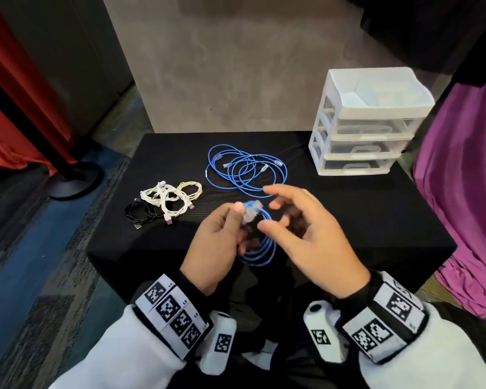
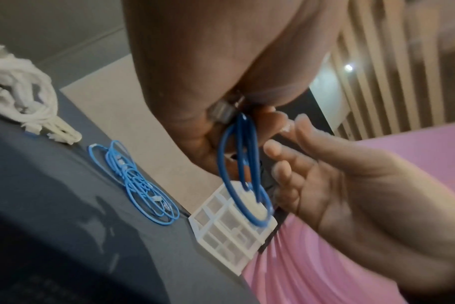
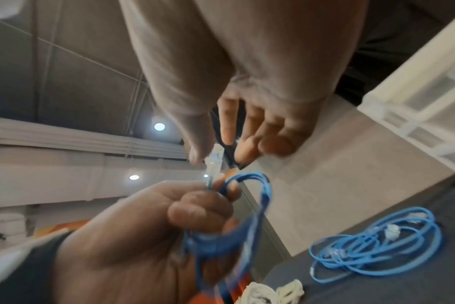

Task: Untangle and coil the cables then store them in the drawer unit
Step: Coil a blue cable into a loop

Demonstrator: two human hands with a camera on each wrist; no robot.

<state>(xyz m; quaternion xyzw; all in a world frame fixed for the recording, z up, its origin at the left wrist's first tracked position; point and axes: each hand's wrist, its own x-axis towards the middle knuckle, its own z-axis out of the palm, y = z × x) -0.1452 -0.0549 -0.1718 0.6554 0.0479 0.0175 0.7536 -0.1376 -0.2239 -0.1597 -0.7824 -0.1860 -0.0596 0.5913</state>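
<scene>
Cables first: I hold a small blue coil [image 1: 260, 245] in my left hand [image 1: 216, 248], near the centre of the head view, above the front part of the black table [image 1: 362, 214]. The fingers are curled around the loops, and the thumb presses a clear plug [image 1: 249, 213] at the top of the coil. In the right wrist view the plug [image 3: 213, 162] stands up from the fist.

My right hand [image 1: 306, 234] is just beside the coil, to its right. Its fingers are spread and relaxed, and I cannot see that they hold anything.

Behind the hands, a loose blue tangle [image 1: 246, 171] lies flat on the table, with several clear plugs among its loops. To the left of centre lies a bundle of white cables [image 1: 170, 197], with a black cable [image 1: 141, 213] touching it at its lower left.

At the upper right stands the drawer unit [image 1: 368, 122], white with three clear drawers, all pushed in. I see no cable in them, but the fronts are cloudy. Its top tray has dividers, and the contents are hard to tell.
</scene>
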